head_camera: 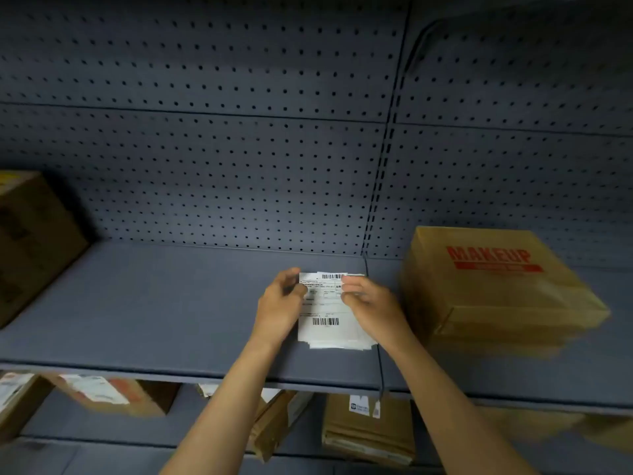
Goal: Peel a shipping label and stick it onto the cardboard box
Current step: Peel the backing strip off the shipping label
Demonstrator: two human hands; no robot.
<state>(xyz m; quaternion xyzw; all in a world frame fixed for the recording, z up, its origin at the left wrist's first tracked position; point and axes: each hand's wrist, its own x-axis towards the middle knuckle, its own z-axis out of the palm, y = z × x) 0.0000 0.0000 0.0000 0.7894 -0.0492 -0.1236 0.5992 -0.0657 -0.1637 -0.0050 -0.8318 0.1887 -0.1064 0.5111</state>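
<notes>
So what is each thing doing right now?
Labels: stacked on the shelf, top one pinched at its upper edge.
Left hand: gripping the labels.
Right hand: gripping the labels.
Makeup box: closed, on the shelf, no label visible.
Shelf: holding boxes and labels.

Grey pegboard back wall (212, 159), split by a slotted upright (380, 186). Grey metal shelf (144, 313) is dimly lit; a lower shelf (102, 437) is seen beneath.
</notes>
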